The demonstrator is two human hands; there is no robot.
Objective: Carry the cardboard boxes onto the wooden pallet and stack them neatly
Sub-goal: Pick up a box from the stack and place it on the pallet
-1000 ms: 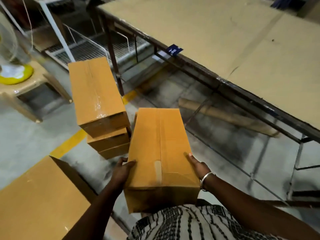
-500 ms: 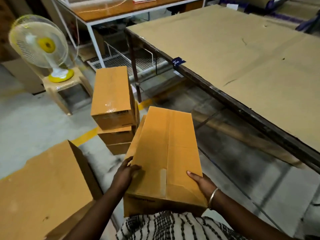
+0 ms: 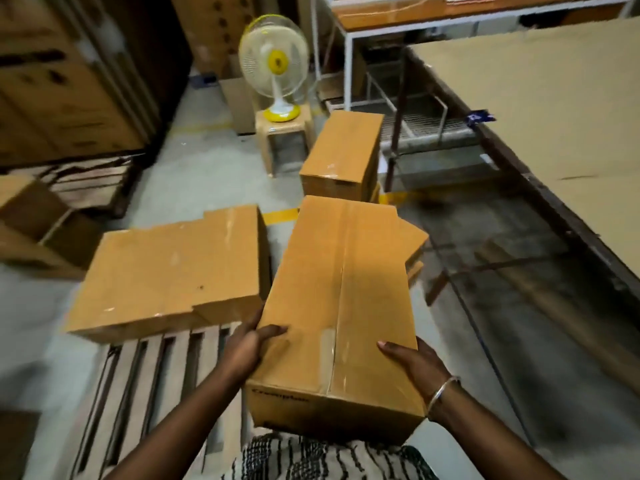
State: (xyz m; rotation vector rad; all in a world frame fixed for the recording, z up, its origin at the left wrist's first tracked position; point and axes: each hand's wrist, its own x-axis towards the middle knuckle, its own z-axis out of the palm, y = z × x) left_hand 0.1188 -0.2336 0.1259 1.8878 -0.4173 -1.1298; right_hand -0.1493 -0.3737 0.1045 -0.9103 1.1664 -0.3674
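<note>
The left hand and right hand clasp the near end of a cardboard box from either side, thumbs curled over its taped top (a bangle circles the right wrist). The box is held above the wooden pallet, just right of the boxes lying on its far part. Farther off, a stack of boxes stands beside a fan on a stool.

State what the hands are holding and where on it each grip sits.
A long cardboard box, carried near its closer end: left hand on the left top edge, right hand on the right top edge, thumbs over the top.
</note>
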